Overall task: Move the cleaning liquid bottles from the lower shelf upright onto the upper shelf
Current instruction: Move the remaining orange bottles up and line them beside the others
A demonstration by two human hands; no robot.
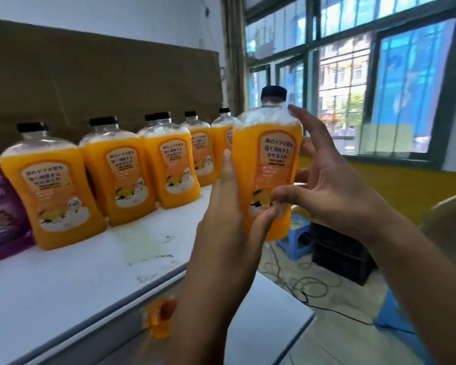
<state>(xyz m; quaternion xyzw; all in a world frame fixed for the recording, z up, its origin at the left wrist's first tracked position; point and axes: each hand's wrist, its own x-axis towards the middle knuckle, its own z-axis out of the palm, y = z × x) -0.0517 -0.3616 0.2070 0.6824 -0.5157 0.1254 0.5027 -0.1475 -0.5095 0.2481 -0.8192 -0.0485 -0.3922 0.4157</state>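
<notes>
An orange cleaning liquid bottle (267, 164) with a black cap is held upright in the air just past the right end of the white upper shelf (71, 280). My left hand (227, 214) grips its lower left side, thumb on the label. My right hand (324, 180) cups its right side with fingers spread, thumb touching the label. Several matching orange bottles (127, 175) stand upright in a row along the back of the upper shelf. Another orange bottle (159, 320) shows below the shelf edge on the lower shelf (271, 325), mostly hidden.
A purple bottle (3, 212) stands at the shelf's left end. Brown cardboard (90, 83) backs the shelf. A stain marks the shelf top. On the floor at right are a blue stool (295, 238), a black crate (340, 254) and cables. Windows fill the right wall.
</notes>
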